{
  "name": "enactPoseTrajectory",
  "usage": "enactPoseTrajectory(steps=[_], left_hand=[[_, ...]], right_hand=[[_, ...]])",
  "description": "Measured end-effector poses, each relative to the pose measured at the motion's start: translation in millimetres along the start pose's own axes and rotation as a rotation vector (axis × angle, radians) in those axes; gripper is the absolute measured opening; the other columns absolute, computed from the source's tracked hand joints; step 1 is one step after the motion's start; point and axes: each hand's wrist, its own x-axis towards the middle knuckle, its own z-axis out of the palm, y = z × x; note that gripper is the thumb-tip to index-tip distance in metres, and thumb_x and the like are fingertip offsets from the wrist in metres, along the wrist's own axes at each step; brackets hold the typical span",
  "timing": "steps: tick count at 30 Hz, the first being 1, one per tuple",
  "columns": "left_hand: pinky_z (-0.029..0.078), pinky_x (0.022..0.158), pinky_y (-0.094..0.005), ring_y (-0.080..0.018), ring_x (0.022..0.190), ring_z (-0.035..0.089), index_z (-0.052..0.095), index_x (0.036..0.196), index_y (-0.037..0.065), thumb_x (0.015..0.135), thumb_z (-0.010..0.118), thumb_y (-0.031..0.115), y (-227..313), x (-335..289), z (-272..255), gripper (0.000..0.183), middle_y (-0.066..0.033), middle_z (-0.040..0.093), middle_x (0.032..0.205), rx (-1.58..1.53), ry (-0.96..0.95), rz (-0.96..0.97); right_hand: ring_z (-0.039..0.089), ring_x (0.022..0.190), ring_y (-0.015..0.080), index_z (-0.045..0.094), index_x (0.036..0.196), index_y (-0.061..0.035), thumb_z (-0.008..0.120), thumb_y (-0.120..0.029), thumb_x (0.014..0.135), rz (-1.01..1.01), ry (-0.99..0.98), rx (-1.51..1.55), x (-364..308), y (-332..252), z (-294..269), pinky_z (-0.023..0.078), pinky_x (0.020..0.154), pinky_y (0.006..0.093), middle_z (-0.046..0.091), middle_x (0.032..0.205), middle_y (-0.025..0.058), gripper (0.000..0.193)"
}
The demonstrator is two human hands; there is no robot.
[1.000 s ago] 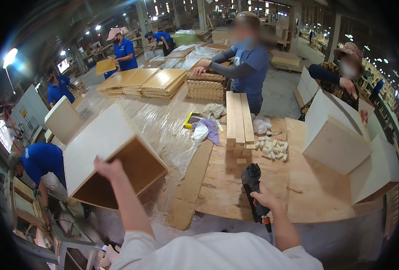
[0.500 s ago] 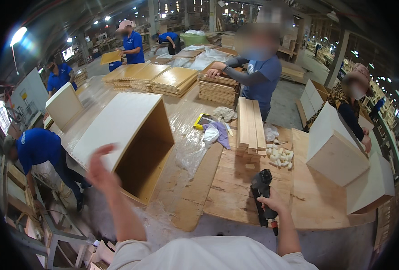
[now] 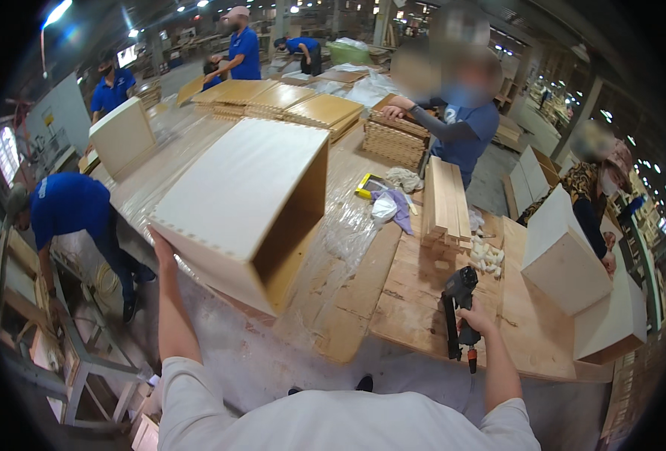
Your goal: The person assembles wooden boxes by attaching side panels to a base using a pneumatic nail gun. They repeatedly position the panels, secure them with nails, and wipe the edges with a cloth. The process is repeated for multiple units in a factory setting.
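Note:
A large box with pale outer faces and a yellow-brown inside lies on the worktable, its open side facing right. My left hand is at the box's near left end, gripping its edge; some fingers are hidden against the panel. In my right hand is a black nail gun, held by its handle over the plywood at the table's near edge. Beyond the gun stand stacked wooden strips, with a heap of small pale pieces beside them.
A purple cloth and a yellow-black packet lie mid-table. Panel stacks fill the far side, where a person leans on one. More pale boxes stand at right. A person in blue bends at left.
My left hand has come down from above the box's near side onto its left end. The box has shifted rightward and away. My right hand still holds the nail gun; the view has turned slightly.

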Motion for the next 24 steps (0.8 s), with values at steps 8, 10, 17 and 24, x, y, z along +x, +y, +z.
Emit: enactPoseTrajectory(steps=[8, 10, 17, 24], left_hand=[[0.035, 0.1, -0.0328, -0.0222, 0.121, 0.046, 0.033, 0.141, 0.001, 0.099, 0.039, 0.044, -31.0, -251.6, -0.7, 0.06, -0.0117, 0.046, 0.137, 0.05, -0.325, 0.084], [0.042, 0.093, -0.0314, -0.021, 0.111, 0.053, 0.038, 0.136, 0.001, 0.097, 0.053, 0.028, 1.6, -294.4, 21.2, 0.05, -0.0104, 0.053, 0.129, 0.234, -0.499, 0.197], [0.048, 0.078, -0.031, -0.0204, 0.084, 0.064, 0.056, 0.112, 0.001, 0.083, 0.07, 0.008, -10.1, -310.1, 12.8, 0.033, -0.0099, 0.067, 0.095, 0.617, -0.441, 0.283], [0.049, 0.075, -0.0339, -0.0272, 0.084, 0.064, 0.059, 0.109, 0.003, 0.08, 0.072, 0.007, -2.8, -307.1, 18.0, 0.031, -0.0143, 0.067, 0.094, 0.608, -0.46, 0.352]], right_hand=[[0.061, 0.054, 0.0183, 0.048, 0.111, -0.003, 0.063, -0.01, 0.079, -0.218, -0.032, -0.066, -53.8, -124.6, -3.9, 0.051, 0.047, 0.0341, 0.058, 0.08, 0.0067, 0.036], [0.06, 0.054, 0.0189, 0.047, 0.113, -0.0003, 0.064, -0.01, 0.079, -0.24, -0.096, 0.002, -92.2, -186.6, -9.0, 0.052, 0.049, 0.0343, 0.059, 0.084, 0.0084, 0.04], [0.061, 0.053, 0.0165, 0.05, 0.109, 0.0062, 0.063, -0.008, 0.078, -0.334, -0.409, -0.042, -151.1, -307.8, 7.6, 0.055, 0.048, 0.0323, 0.064, 0.097, 0.0125, 0.036], [0.061, 0.051, 0.0156, 0.048, 0.113, 0.008, 0.064, -0.007, 0.075, -0.247, -0.432, -0.233, -156.5, -330.8, 42.0, 0.054, 0.044, 0.0295, 0.063, 0.079, 0.0142, 0.043]])
